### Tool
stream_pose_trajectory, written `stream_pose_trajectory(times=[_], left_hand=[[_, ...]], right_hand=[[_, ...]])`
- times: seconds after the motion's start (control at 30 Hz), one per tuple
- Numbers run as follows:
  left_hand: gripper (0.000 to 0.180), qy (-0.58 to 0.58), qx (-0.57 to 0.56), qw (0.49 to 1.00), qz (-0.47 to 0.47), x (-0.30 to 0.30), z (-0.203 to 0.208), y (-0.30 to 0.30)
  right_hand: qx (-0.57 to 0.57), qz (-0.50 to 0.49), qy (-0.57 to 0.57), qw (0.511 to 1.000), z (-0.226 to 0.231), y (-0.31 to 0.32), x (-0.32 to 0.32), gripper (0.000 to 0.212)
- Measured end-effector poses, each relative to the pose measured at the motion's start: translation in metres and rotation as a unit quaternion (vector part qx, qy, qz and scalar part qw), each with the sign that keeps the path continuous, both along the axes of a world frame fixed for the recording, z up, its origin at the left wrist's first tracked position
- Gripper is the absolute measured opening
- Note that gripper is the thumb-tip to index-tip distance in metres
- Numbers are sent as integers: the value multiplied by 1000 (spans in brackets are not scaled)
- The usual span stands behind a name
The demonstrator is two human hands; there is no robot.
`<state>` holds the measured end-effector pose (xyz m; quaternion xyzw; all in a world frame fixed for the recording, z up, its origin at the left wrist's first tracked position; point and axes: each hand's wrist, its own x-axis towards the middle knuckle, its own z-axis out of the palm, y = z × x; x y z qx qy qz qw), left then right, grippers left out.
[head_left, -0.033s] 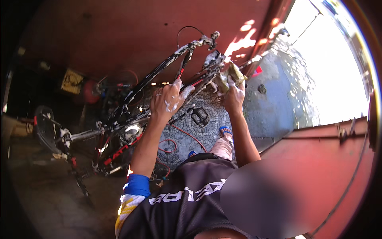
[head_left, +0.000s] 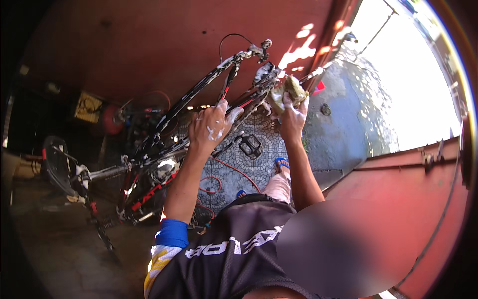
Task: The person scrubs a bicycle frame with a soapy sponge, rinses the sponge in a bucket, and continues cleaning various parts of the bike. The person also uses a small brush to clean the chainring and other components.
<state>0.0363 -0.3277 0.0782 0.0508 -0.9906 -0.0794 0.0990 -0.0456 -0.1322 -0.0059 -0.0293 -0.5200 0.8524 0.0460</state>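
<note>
A black and red bicycle frame (head_left: 191, 94), streaked with white foam, stands slanting across the middle, without wheels that I can make out. My left hand (head_left: 209, 123) is closed round one of its tubes, with suds on the back of the hand. Further right, my right hand (head_left: 294, 118) grips a wet, yellowish cloth (head_left: 296, 89) against the foamy end of the frame; foam covers its thumb and fingers. The fingertips behind the cloth are hidden. A black pedal (head_left: 250, 146) sticks out below the tubes, and the dark saddle (head_left: 56, 159) is at far left.
A red wall (head_left: 149, 35) rises behind the bicycle. Across the patterned tile floor (head_left: 229, 185) runs a thin red hose (head_left: 238, 172), near my feet in blue sandals (head_left: 282, 163). A red panel (head_left: 398, 199) stands at right, and a yellowish box (head_left: 88, 106) at back left.
</note>
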Motion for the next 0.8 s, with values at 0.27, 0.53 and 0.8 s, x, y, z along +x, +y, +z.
stream_pose_trajectory(times=[0.27,0.53,0.8], left_hand=[[45,20,-3,998,-62,4,-4,-7],[48,13,2,997,-75,4,-4,-8],[49,8,-4,999,-50,2,-5,-3]], right_hand=[[451,-151,110,873,-10,-4,3,32],[500,-207,248,804,5,-15,4,32],[549,-143,182,803,24,4,-7,20]])
